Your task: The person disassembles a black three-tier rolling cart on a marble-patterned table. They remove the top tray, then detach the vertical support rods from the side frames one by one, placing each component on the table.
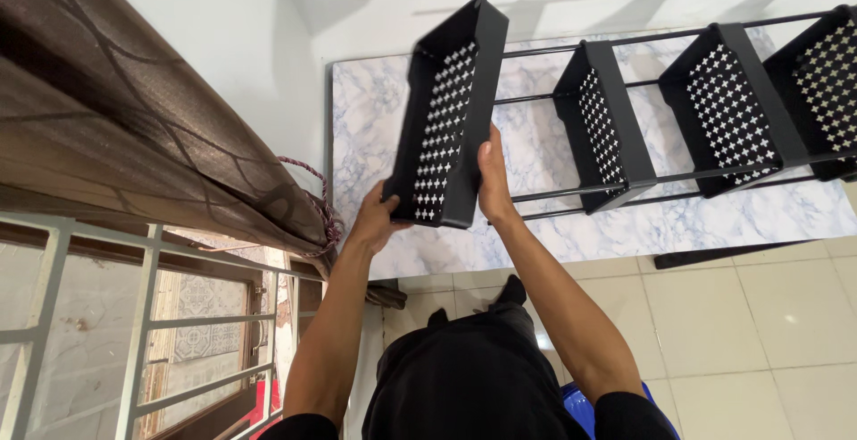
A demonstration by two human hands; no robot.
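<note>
The black perforated metal tray (451, 114) is held aloft at the near end of the black tube-framed rack (678, 105), grasped by left hand (379, 217) and right hand (493, 177); it is best kept level and squared with the rails.

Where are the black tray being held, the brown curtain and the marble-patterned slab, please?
black tray (444, 128): head view, on its perforated bottom.
brown curtain (107, 101): head view, on the folded fabric.
marble-patterned slab (366, 128): head view, on its bare left part.
</note>
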